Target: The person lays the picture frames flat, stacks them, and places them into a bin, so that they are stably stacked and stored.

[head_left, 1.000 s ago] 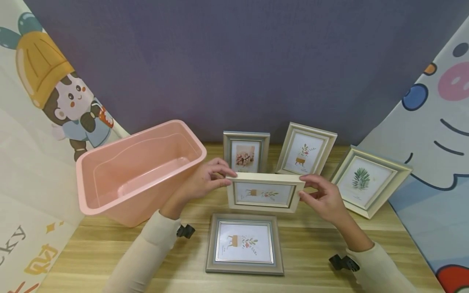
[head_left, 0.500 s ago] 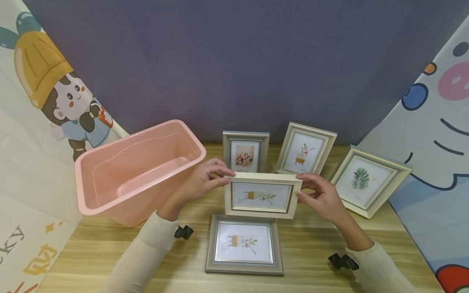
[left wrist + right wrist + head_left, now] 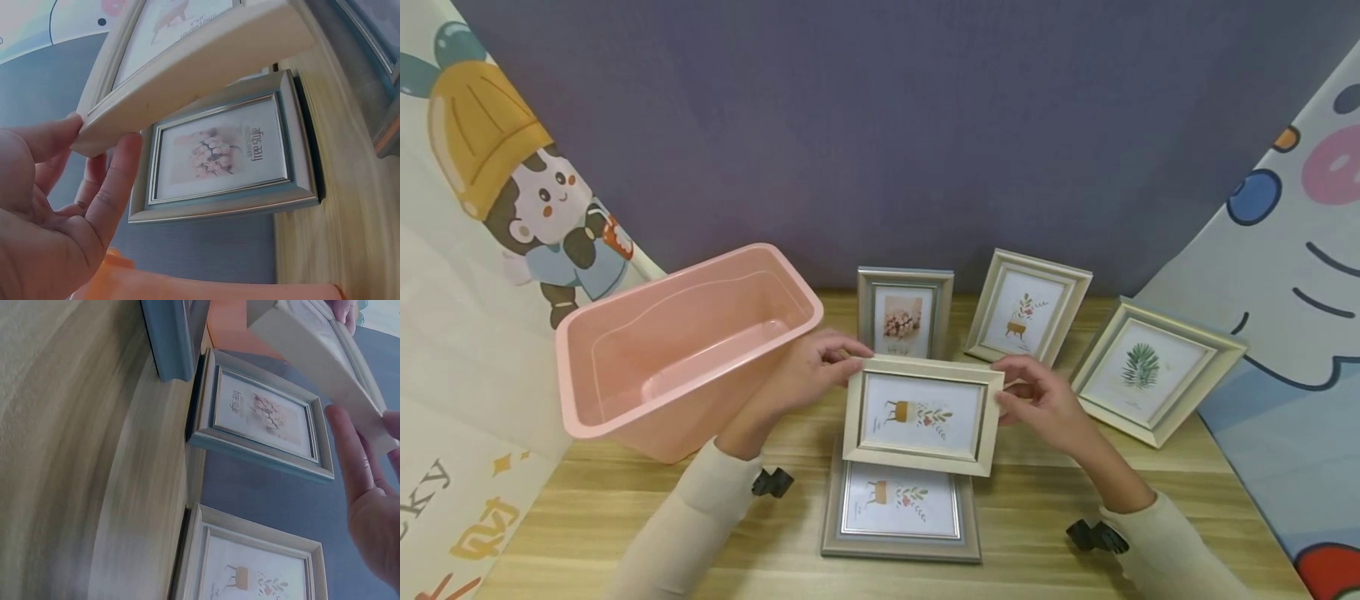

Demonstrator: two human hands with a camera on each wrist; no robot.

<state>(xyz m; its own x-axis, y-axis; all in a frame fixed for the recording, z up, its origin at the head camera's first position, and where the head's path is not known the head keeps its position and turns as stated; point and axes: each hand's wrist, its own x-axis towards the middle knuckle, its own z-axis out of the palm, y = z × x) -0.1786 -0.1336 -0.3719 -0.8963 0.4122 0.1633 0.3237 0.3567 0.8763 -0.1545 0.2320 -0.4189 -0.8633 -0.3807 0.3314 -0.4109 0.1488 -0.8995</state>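
A cream picture frame (image 3: 922, 467) with a plant-on-stool print is held sideways between both hands, tilted back. My left hand (image 3: 808, 371) pinches its upper left corner; in the left wrist view the thumb and fingers (image 3: 119, 169) grip that corner. At the upper right corner my right hand (image 3: 1045, 408) pinches it too, seen also in the right wrist view with fingers (image 3: 350, 453) along the edge. Below, a larger grey-brown picture frame (image 3: 901, 547) lies flat on the wooden table, its upper part hidden behind the held one.
Standing at the back are a grey frame with a pink flower print (image 3: 904, 279), a cream frame (image 3: 1028, 304) and, at right, a frame with a green leaf print (image 3: 1153, 375). A deep pink bin (image 3: 730, 400) stands at left. A dark blue panel (image 3: 880, 125) rises behind.
Both hands have brought the cream frame a little left and nearer, and its face has tipped upward. It now overlaps the top of the lying frame in the head view.
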